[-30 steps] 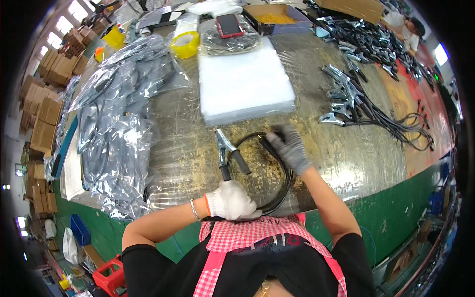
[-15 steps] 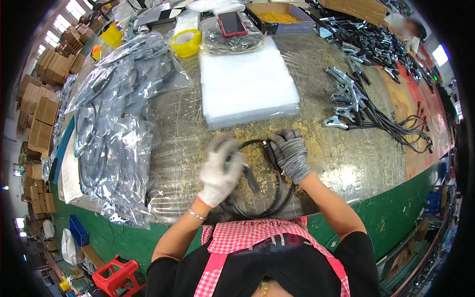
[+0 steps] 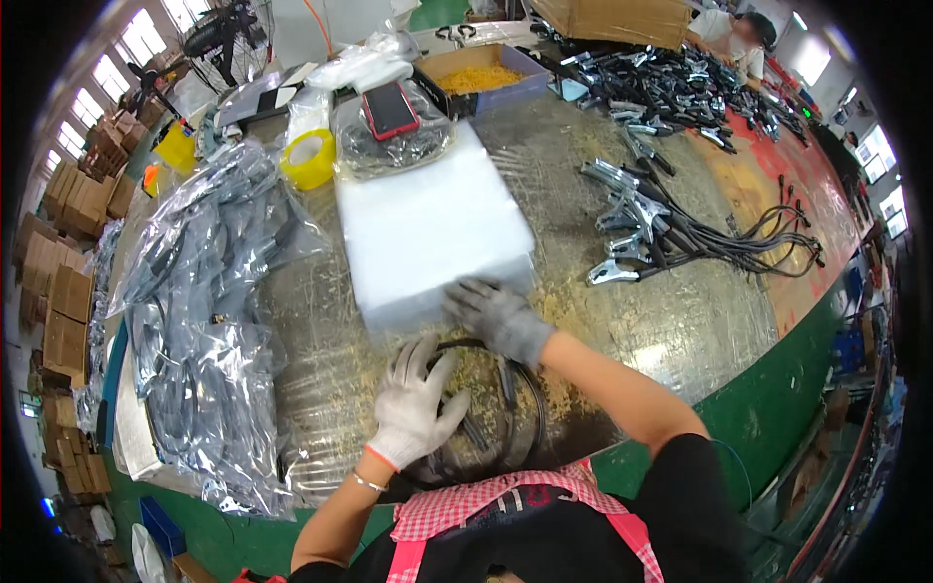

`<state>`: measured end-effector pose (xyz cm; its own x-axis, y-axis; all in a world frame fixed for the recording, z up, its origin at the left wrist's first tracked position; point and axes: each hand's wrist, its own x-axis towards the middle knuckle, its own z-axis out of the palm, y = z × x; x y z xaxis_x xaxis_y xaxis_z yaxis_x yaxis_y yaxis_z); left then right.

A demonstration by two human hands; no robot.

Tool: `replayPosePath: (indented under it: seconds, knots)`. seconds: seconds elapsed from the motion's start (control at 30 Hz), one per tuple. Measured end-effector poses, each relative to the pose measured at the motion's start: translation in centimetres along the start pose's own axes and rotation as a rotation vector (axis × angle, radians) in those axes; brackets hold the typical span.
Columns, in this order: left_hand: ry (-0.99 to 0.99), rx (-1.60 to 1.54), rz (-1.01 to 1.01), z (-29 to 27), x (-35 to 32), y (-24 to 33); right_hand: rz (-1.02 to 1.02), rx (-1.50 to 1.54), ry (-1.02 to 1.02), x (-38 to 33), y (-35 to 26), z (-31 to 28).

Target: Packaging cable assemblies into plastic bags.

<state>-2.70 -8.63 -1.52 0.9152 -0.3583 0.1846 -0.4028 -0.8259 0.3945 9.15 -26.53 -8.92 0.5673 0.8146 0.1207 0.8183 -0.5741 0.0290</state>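
Observation:
In front of me a black cable (image 3: 537,413) lies coiled on the worktable, with a dark clamp handle (image 3: 474,432) inside the loop. My left hand (image 3: 410,403), in a white glove, rests at the coil's left side with its fingers apart, hiding part of it. Just beyond the coil, my right hand (image 3: 498,319) in a grey glove lies with outstretched fingers on the near edge of a stack of clear plastic bags (image 3: 432,228). Its wrist is above the coil's far right side.
Bagged cables (image 3: 209,340) cover the left side. A yellow tape roll (image 3: 309,160), a phone (image 3: 391,111) and a box of yellow bits (image 3: 481,80) sit farther back. Clamp cables (image 3: 671,228) lie at right, below a clamp pile (image 3: 661,92). Another person (image 3: 724,39) is at the far right.
My right hand has moved from the coil's right side up and left onto the bag stack. My left hand has settled, fingers spread, beside the coil. The whole view has shifted.

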Motion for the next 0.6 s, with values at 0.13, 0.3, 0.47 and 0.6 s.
replayPosePath:
  seconds: [0.13, 0.3, 0.47, 0.6]
  knots:
    - [0.017, 0.038, 0.004, 0.0, -0.3, 0.2, 0.068, 0.122, -0.385, 0.1, -0.3, -5.8]
    - [0.027, -0.071, 0.002, 0.0, 0.3, 0.1, 0.397, 0.191, 0.057, 3.8, -0.8, -2.2]
    - [0.118, -0.443, -0.52, 0.3, 0.3, -0.4, 0.508, 0.637, 0.511, 3.0, -0.7, -0.2]
    - [0.268, -0.706, -0.676, 2.8, 2.8, -2.6, 0.448, 0.678, 0.513, 2.9, -1.3, -1.0]
